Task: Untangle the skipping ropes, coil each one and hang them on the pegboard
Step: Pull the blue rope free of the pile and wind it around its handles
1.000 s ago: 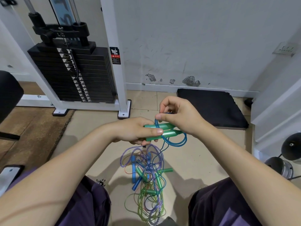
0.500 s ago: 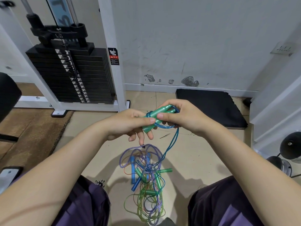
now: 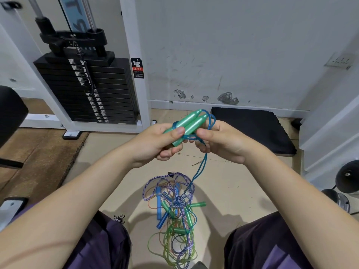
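My left hand point(image 3: 155, 141) grips two green skipping-rope handles point(image 3: 189, 124) side by side, tips pointing up and away. A blue rope point(image 3: 204, 162) is wound round them and its free length hangs down to the floor pile. My right hand point(image 3: 221, 141) pinches the blue rope beside the handles, with a loop over its fingers. On the floor between my knees lies a tangled pile of ropes point(image 3: 175, 208): purple-white braided cord, green and orange cords, blue and green handles. No pegboard is in view.
A white-framed weight-stack machine point(image 3: 91, 90) stands at the back left. A black mat point(image 3: 252, 129) lies against the wall at the right. Round dumbbell ends point(image 3: 347, 181) sit at the far right, a black pad point(image 3: 9, 115) at the far left.
Both hands rose with the green handles, which tilted from level to pointing up and away. The blue coil that hung below them has been pulled tighter round the handles.
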`<state>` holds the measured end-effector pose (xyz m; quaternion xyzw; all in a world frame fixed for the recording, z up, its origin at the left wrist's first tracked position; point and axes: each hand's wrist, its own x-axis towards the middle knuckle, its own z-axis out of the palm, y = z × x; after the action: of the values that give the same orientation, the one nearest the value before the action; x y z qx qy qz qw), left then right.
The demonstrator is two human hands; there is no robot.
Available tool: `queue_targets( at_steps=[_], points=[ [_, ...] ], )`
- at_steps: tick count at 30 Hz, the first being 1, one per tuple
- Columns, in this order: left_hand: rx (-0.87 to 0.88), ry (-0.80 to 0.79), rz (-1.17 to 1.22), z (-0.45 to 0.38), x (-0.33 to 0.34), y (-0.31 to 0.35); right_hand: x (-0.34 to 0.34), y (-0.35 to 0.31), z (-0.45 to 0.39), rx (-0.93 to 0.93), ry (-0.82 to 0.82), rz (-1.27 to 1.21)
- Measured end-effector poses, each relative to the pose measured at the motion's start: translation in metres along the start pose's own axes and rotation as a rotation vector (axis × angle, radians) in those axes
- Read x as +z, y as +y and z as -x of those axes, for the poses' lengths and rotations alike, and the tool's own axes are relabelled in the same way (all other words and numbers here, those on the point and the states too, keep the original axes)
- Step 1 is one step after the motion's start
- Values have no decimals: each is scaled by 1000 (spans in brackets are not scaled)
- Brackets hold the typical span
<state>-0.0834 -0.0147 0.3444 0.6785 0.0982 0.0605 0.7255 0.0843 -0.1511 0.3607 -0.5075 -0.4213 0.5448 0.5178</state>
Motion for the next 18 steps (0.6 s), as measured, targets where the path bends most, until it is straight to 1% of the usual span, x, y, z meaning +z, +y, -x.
queue_targets(
  at_steps=[2,5,7,10,13,15,18],
  points=[
    [15,15,48,0,0,2,-1,1,-2,-14,2,13],
    [27,31,92,1,0,4,3,4,-5,-50,70,11],
    [36,36,63,1,1,5,5,6,-5,-76,104,-9],
    [41,111,-44,1,3,5,5,7,-5,-94,99,-2],
    [46,158,-114,0,5,5,7,8,-7,-96,181,66],
    [43,142,-132,0,7,5,9,10,-8,-104,239,96],
    [33,114,-136,0,7,5,12,11,-8,-123,275,87]
  ],
)
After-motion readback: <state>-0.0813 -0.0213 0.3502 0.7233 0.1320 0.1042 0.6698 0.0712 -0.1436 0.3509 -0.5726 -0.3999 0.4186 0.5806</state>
